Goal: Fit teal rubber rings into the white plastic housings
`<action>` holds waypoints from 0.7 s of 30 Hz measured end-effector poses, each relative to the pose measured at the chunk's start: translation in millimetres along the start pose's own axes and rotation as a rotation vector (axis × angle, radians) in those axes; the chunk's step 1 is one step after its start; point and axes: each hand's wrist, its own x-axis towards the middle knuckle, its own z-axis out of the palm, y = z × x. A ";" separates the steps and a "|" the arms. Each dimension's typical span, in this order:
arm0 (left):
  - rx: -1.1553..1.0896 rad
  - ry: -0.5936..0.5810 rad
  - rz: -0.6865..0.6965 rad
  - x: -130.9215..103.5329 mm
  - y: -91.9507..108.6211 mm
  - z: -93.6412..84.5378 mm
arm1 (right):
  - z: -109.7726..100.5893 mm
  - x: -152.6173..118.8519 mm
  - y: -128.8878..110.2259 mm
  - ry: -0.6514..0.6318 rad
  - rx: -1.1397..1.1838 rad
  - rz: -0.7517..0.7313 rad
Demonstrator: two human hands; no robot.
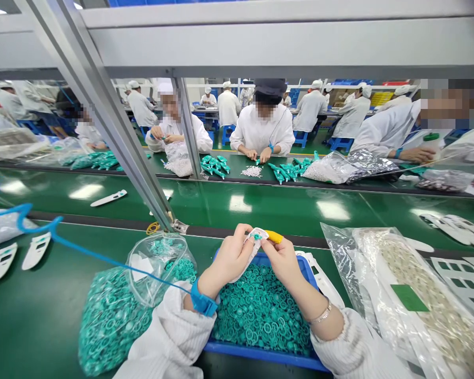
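Above the blue bin, my left hand [232, 255] is closed around a white plastic shell [259, 231], which is long and rounded like the other shells on the bench. A small teal piece [256, 237] sits at the shell's upper end. My right hand [281, 258] grips the same end, its thumb at the teal piece and a yellow finger cot [274, 236] on one finger. Fingers partly hide the shell. Beneath both hands, the blue bin [260, 357] holds a heap of small teal rings [260, 310].
Left of the bin lies a clear bag of teal parts [110, 310]. A blue coiled cord [102, 252] runs to my left wristband. White shells [319, 276] and bagged parts [418, 284] lie right. A metal post [102, 100] and green conveyor [260, 197] stand ahead; co-workers sit beyond.
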 end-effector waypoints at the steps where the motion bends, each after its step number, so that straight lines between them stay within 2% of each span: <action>1: -0.010 -0.004 -0.004 0.3 -1.0 0.2 | 0.1 -0.3 0.1 -0.001 0.004 0.001; 7: -0.150 -0.033 -0.031 3.1 -6.1 1.3 | -2.4 -2.7 3.2 -0.015 0.023 0.016; 12: -0.250 -0.034 -0.074 -0.1 -8.9 3.9 | -16.8 1.0 2.9 0.076 0.069 0.042; 14: -0.276 0.007 -0.106 3.6 -14.4 0.0 | -33.2 -0.4 0.4 0.135 0.092 0.036; 16: -0.270 0.110 -0.173 17.5 -25.7 -9.1 | -57.3 -7.1 0.6 0.230 0.071 0.014; 19: -0.191 0.290 -0.285 60.2 -53.7 -26.6 | -100.4 -27.4 12.4 0.361 -0.233 0.046; 21: -0.126 0.358 -0.355 94.8 -76.3 -33.5 | -125.6 -44.8 26.4 0.347 -0.487 0.127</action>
